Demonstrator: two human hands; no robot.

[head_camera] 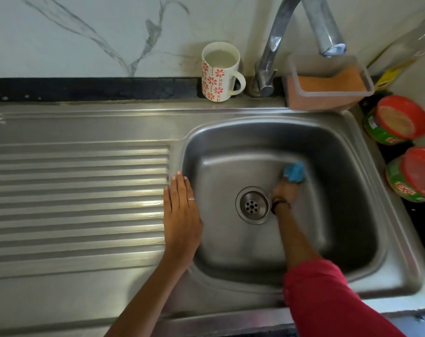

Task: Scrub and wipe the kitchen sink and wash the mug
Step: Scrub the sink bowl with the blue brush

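Head view is taken up mostly by the stainless steel sink (367, 147), whose ribbed drainboard (77, 203) extends to the left of the bowl. A curved chrome tap (279, 37) is mounted at the back edge, its spout reaching over a clear plastic tub (328, 93) holding an orange sponge. Two red-lidded green tubs (398, 122) are seen lying on their sides on the bench at the right rim. The mug (218, 74), white with red flowers and filled with cloudy liquid, is stood upright on the back ledge, just left of the tap base and outside the bowl. The left hand (182, 212) is laid flat on the rim between drainboard and bowl, fingers straight and released. The right hand (284, 190), red-sleeved, is lowered into the bowl just right of the drain (252, 205); its fingers are closed around a blue cloth (294, 171), pressed to the bowl floor.
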